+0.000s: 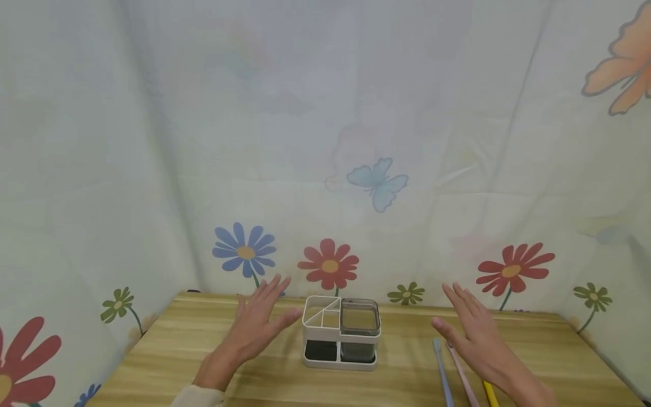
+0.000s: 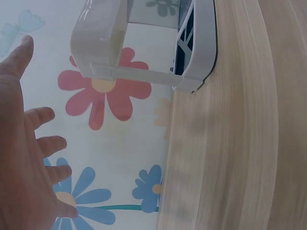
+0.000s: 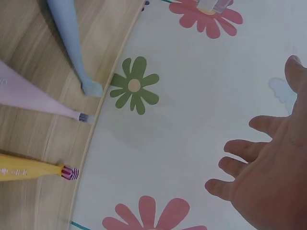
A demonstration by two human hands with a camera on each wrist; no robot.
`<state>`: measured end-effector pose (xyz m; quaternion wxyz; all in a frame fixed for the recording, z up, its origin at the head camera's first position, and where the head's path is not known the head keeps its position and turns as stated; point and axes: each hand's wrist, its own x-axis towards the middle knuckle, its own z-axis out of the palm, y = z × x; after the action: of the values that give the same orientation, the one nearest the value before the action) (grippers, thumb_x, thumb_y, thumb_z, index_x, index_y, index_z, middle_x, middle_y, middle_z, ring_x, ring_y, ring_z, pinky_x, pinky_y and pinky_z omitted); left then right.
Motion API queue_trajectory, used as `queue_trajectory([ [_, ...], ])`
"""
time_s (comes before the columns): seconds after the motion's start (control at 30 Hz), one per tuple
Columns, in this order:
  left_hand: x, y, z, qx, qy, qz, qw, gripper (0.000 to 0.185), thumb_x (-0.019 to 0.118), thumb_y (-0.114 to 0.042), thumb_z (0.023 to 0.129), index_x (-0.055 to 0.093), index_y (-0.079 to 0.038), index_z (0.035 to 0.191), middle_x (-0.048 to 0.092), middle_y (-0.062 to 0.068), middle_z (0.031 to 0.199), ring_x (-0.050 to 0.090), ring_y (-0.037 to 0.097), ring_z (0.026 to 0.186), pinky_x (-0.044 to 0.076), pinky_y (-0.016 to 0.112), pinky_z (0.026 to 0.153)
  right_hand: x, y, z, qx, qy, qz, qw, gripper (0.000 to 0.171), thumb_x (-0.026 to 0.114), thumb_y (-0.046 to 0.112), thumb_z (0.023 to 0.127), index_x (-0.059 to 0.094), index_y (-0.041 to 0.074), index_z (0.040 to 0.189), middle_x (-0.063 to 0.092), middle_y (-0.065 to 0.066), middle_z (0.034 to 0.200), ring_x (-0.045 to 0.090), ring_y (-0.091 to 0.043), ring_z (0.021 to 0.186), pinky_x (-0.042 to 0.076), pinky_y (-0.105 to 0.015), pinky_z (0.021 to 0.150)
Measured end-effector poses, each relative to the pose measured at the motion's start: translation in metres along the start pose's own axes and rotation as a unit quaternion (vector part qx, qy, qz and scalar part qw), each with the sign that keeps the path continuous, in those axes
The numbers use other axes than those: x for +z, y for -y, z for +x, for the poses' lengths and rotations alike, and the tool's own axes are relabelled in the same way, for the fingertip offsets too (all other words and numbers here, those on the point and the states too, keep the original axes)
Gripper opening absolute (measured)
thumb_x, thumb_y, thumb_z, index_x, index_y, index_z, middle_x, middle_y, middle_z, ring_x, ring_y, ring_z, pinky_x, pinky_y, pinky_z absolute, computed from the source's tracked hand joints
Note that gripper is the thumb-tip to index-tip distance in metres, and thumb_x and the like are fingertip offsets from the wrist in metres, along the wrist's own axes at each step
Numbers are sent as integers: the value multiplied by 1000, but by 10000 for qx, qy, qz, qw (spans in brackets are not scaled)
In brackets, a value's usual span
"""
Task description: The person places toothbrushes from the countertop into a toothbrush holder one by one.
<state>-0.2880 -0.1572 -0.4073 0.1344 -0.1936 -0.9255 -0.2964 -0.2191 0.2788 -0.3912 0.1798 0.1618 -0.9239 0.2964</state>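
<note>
A white toothbrush holder (image 1: 342, 364) with a divided upper tray and a dark base stands mid-table. In its right half sits a clear square cup (image 1: 360, 316). My left hand (image 1: 259, 325) hovers just left of the holder, fingers spread and holding nothing. On the right, my right hand (image 1: 480, 339) is raised with fingers extended, above three toothbrushes lying on the wood. They are a blue toothbrush (image 3: 68, 40), a pink toothbrush (image 3: 36, 97) and a yellow toothbrush (image 3: 29, 169). In the head view the right hand and forearm partly hide the pink and yellow ones.
The wood-grain table (image 1: 168, 350) ends at a pale curtain (image 1: 285, 141) printed with flowers and butterflies. That curtain rises behind the table and along both sides. The toothbrush heads point toward the table's far edge.
</note>
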Motion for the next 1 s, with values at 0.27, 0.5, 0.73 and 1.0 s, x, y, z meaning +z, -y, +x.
queue_trajectory([
  [0.27,3,-3,1,19,-34,-494,9988,80,61,-61,100,39,-21,166,28,10,172,28,47,155,17,76,120,-6,5,0,30,89,532,9985,72,62,32,109,28,10,168,22,-30,170,18,-61,150,21,-90,103],
  [0.5,7,-4,0,13,-198,-1218,9924,78,72,-53,97,44,-25,163,37,7,169,34,39,154,26,72,119,-13,5,-4,319,224,600,9974,76,66,38,107,29,13,168,30,-26,168,28,-57,148,30,-87,102],
  [0.73,13,-3,4,40,-364,-1977,9796,69,81,-40,93,55,-25,155,50,3,161,43,34,149,32,67,120,-17,-3,-12,669,328,690,9948,76,67,41,106,31,15,168,32,-26,167,41,-64,138,41,-83,97],
  [1.0,19,-1,7,-141,-462,-2671,9625,60,85,-28,92,63,-21,148,58,3,154,52,34,142,39,62,117,-22,-12,-15,775,337,904,9923,72,66,34,107,35,3,164,40,-29,162,46,-54,140,50,-68,103],
])
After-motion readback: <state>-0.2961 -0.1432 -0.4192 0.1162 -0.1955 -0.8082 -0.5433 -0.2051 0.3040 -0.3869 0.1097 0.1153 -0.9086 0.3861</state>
